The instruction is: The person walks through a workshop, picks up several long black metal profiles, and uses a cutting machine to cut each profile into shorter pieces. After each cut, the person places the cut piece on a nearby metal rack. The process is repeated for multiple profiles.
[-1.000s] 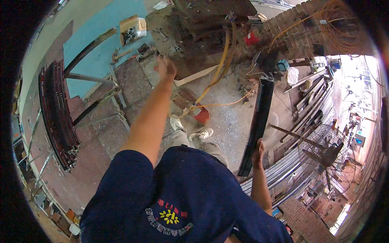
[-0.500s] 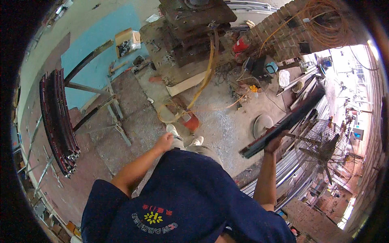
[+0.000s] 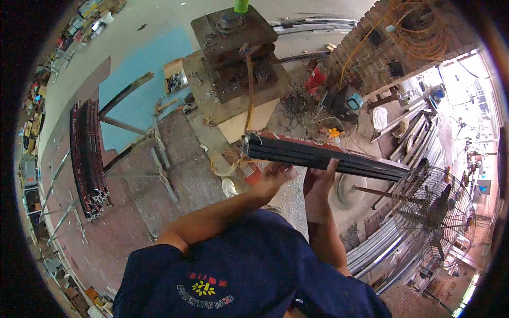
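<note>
A long black metal profile, ribbed along its side and with a reddish strip on top, lies slantwise in front of me. My right hand grips it from below near the middle, thumb up against the near side. Just under the profile's left end is my left hand. Its fingers are bent and blurred, and whether they touch the profile is unclear. The profile's far right end reaches toward the fan guard.
On the left, a bundle of similar dark profiles lies across metal supports. Ahead stands a heavy, dirty machine with a hose. A caged fan stands at right beside stacked silvery bars. An open cardboard box sits by the blue floor patch.
The profile has swung from the right side to across my front, its near end moving left and up. My right hand moved left with it; my left hand moved right to the profile.
</note>
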Demonstrator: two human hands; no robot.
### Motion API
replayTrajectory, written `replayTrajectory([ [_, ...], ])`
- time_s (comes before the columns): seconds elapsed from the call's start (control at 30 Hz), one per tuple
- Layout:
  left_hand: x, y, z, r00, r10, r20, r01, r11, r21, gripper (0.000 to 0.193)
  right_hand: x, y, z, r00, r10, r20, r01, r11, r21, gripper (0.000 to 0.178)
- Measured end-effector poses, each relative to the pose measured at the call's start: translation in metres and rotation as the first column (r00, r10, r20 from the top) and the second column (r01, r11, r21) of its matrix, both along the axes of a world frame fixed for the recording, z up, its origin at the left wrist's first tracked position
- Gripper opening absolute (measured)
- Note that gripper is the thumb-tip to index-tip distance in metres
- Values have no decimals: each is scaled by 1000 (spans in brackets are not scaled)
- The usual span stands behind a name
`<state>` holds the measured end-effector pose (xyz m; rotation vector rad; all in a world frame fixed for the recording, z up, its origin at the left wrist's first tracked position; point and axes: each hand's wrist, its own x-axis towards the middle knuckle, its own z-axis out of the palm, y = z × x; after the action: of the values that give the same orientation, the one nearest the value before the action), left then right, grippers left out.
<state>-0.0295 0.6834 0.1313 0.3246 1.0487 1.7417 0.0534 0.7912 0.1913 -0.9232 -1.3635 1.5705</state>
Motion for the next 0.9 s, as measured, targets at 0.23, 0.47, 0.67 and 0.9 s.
replayTrajectory([
  [0.23, 31, 34, 64, 942, 254, 220, -248, 967, -52, 24, 50, 11, 11, 948, 36, -315, -224, 779, -586, 49],
  [0.47, 43, 38, 41, 978, 164, 132, -132, 965, -225, 33, 152, 38, 34, 804, 86, 589, -319, 898, 305, 23],
  [0.67, 47, 41, 23, 990, 39, 136, -9, 977, -212, 40, 198, 99, -31, 491, 113, 864, -576, 786, 225, 28],
  [0.9, 32, 18, -4, 1000, -10, 6, 11, 921, -389, 43, 185, 107, -77, 232, 320, 918, -585, 800, -132, 31],
])
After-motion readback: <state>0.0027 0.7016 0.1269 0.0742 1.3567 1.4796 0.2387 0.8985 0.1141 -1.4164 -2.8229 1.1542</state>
